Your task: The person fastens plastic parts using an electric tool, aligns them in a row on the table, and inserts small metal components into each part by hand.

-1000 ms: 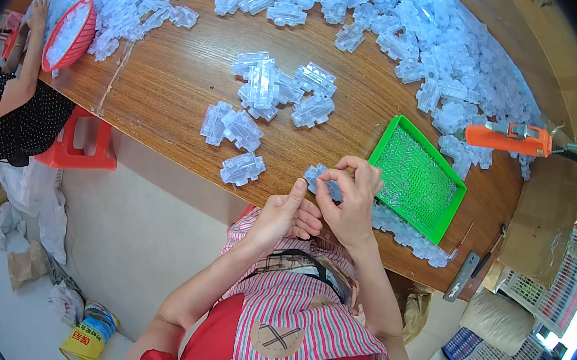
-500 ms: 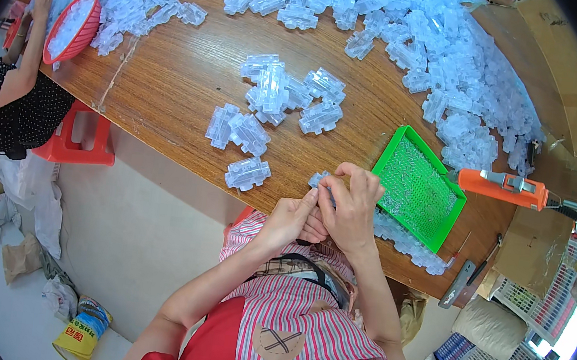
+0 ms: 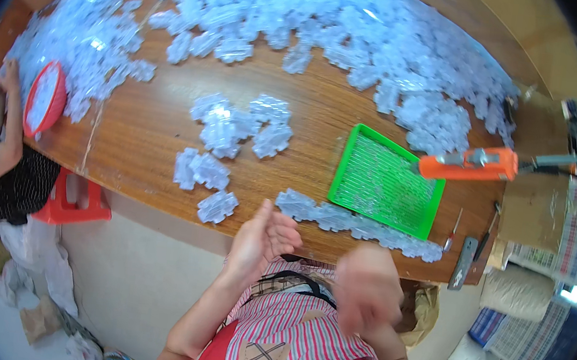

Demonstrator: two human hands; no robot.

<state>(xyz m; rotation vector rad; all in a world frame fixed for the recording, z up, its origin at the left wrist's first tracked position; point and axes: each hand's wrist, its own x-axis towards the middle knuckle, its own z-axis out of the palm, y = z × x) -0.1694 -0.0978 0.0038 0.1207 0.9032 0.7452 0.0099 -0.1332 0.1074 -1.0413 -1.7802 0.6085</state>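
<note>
My left hand (image 3: 263, 245) is at the table's front edge, palm turned inward. Its fingers are stretched out and hold nothing I can see. Close to its fingertips begins a row of clear plastic parts (image 3: 330, 217), lined up along the edge below the green tray. My right hand (image 3: 367, 288) is over my striped apron, smeared by motion; its fingers and anything in them cannot be made out. The green tray (image 3: 433, 221) holds many small metal pieces. Loose clear plastic parts (image 3: 219, 133) lie in a small group beyond my left hand.
An orange power screwdriver (image 3: 472, 164) reaches over the tray's right side. A thin screwdriver (image 3: 453, 231) and a grey tool (image 3: 462, 264) lie at the right. A large heap of clear parts (image 3: 363, 25) spans the back. Another person's arm (image 3: 16, 106) is beside a red basket (image 3: 57, 102).
My hands, together at the table edge before, have come apart. The right has pulled back toward my body; the left has moved slightly left and opened. The view has shifted, exposing the row of parts.
</note>
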